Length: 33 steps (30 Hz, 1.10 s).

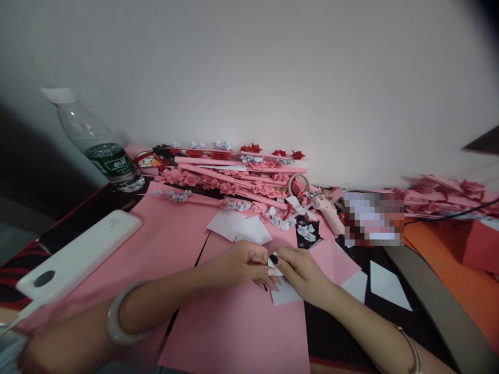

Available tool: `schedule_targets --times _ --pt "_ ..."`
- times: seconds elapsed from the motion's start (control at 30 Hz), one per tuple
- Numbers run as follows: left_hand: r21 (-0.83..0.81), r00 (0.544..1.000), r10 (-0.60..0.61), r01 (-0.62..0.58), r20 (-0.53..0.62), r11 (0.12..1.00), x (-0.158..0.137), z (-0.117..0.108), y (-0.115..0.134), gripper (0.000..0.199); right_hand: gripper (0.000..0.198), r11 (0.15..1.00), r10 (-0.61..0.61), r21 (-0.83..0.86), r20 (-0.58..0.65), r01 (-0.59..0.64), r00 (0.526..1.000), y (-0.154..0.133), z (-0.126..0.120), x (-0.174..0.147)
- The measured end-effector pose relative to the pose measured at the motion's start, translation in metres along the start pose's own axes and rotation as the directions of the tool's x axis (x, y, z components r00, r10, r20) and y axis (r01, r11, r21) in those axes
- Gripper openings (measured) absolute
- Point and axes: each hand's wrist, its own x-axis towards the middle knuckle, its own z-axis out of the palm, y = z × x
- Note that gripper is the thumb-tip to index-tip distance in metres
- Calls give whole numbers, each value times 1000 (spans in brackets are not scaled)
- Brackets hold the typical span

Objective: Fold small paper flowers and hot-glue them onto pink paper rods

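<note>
Between my two hands is a small piece of white paper (275, 266), mostly covered by the fingers. My left hand (253, 266) pinches its left side, and my right hand (298, 267) grips the other side with the thumb on top. Just beneath the hands, a white paper square (286, 293) lies on a large pink sheet (241, 322). More white paper squares (237, 227) rest just beyond my left hand. Close to my right hand lie a pink paper square (337, 262) and a small white folded paper flower (307, 232).
A white power bank (81, 254) with a cable lies at left, near a plastic water bottle (103, 140). Paper flower stems (230, 182) are heaped along the wall. A pink glue gun (327, 213) and a tape roll (298, 184) lie right of centre. Orange sheets (448, 265) fill the right side.
</note>
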Motion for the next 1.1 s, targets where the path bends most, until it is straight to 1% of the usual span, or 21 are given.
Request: schedule_targets --times 0.17,0.3,0.33,0.37,0.4,0.43,0.5,0.53,0.57,0.6,0.67,0.73,0.8,0.9,0.97,1.03,1.1 --pt "38 1000 3 -4 13 999 -1 -1 0 15 30 999 -47 -29 -2 47 999 -1 0 -1" --pt "65 1000 7 -5 -25 998 -2 -1 0 19 29 999 -27 38 65 25 998 -1 1 -2" --pt "70 999 11 -9 -37 998 -1 -1 0 20 29 998 -18 57 64 14 998 -1 1 -2" --pt "74 999 17 -13 -52 997 -1 0 1 20 29 998 -3 67 39 0 999 0 1 -2" --pt "78 997 24 -19 -73 997 -1 0 1 21 29 998 20 67 -18 -19 1000 1 1 -2" --pt "78 995 32 -25 -97 997 0 1 2 21 28 997 49 56 -101 -44 994 2 0 -2" --pt "92 986 63 -49 -155 995 0 1 4 21 25 996 90 26 -268 -86 959 2 -1 -3" --pt "120 980 88 -67 -180 990 0 1 5 21 24 996 87 10 -315 -88 945 2 -2 -3" --pt "189 971 132 -94 -200 977 -1 1 5 21 22 997 67 -3 -322 -71 944 1 -2 -3" --pt "290 959 189 -123 -212 949 -1 1 5 22 21 999 32 -16 -294 -38 955 0 -2 -4" --pt "507 928 309 -169 -206 845 -2 0 5 24 17 999 -39 -35 -181 33 983 -3 0 -5" --pt "637 903 389 -193 -181 746 -3 0 4 26 14 997 -67 -45 -76 64 995 -6 2 -5" --pt "673 896 419 -221 -145 706 -4 1 3 27 13 996 -64 -62 -27 62 998 -8 4 -5" --pt "699 902 428 -269 -59 663 -6 2 1 22 16 994 -62 -89 -19 60 998 -7 6 -5" --pt "707 904 427 -289 -21 645 -7 3 1 18 19 993 -63 -101 -26 60 998 -6 6 -5" --pt "703 905 426 -293 -15 648 -8 4 0 15 20 993 -58 -101 -46 53 997 -5 5 -5" --pt "688 905 424 -286 -34 667 -8 4 1 12 16 997 -33 -78 -80 26 996 -4 5 -5"
